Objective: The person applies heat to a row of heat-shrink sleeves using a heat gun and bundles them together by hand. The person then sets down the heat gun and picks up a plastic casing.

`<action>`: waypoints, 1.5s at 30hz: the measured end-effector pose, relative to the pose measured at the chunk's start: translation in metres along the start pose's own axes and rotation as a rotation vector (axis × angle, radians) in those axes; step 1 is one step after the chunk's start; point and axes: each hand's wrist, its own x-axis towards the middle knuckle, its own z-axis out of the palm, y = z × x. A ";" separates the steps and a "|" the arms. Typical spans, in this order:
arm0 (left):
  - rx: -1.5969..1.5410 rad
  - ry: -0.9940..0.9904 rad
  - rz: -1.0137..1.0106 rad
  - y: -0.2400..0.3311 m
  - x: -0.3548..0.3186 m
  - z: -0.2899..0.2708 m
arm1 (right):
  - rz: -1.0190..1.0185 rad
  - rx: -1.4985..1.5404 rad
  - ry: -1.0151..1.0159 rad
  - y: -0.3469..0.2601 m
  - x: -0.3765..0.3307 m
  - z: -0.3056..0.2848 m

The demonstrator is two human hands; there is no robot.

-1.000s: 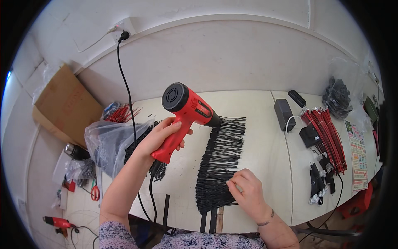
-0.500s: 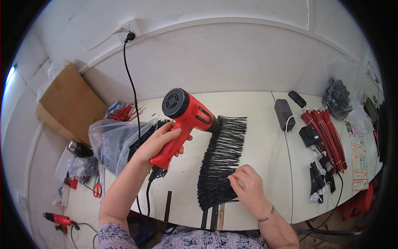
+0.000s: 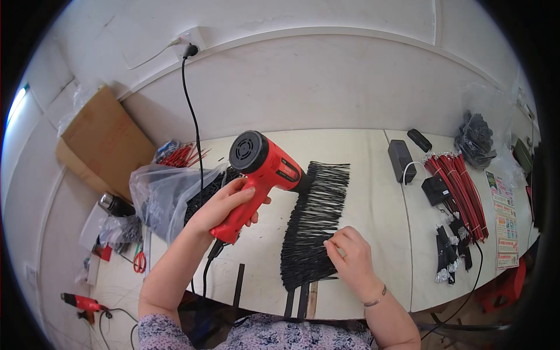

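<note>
Before you, strands are lying on the table, wires sitting to their right, a bag left.

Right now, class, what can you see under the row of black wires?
Under the black wires, two dark strips and a wooden strip poke out at the near end. How far they run beneath is covered.

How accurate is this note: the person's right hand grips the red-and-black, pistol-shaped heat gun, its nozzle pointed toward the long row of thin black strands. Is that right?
Not quite: the head view shows the left hand gripping the red-and-black, pistol-shaped heat gun. Its nozzle is indeed pointed toward the long row of thin black strands.
</note>
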 end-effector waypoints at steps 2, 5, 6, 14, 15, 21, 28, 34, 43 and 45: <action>-0.004 -0.015 0.005 0.000 -0.003 0.000 | -0.002 0.000 -0.001 0.001 0.000 0.000; -0.002 0.008 -0.013 0.002 -0.011 0.004 | -0.013 -0.006 0.007 0.001 -0.001 0.001; -0.002 0.010 -0.013 0.002 -0.013 0.005 | -0.009 -0.011 0.006 0.001 -0.001 0.001; -0.002 0.010 -0.022 -0.001 -0.025 0.006 | -0.012 -0.028 0.000 0.004 -0.001 0.002; -0.003 0.012 -0.022 -0.002 -0.027 0.006 | -0.006 -0.027 -0.003 0.003 -0.001 0.002; -0.029 0.011 -0.018 -0.005 -0.038 0.005 | 0.005 -0.036 -0.016 0.003 -0.002 0.002; -0.032 0.002 -0.021 -0.007 -0.052 0.006 | -0.004 0.000 0.002 0.002 -0.002 0.003; -0.038 -0.011 -0.017 -0.009 -0.062 0.005 | -0.003 0.014 0.005 0.002 -0.001 0.002; -0.025 0.029 -0.027 -0.011 -0.082 0.014 | 0.056 0.007 0.004 0.007 -0.003 0.005; -0.025 0.034 -0.031 -0.012 -0.086 0.015 | 0.053 0.002 0.008 0.008 -0.004 0.006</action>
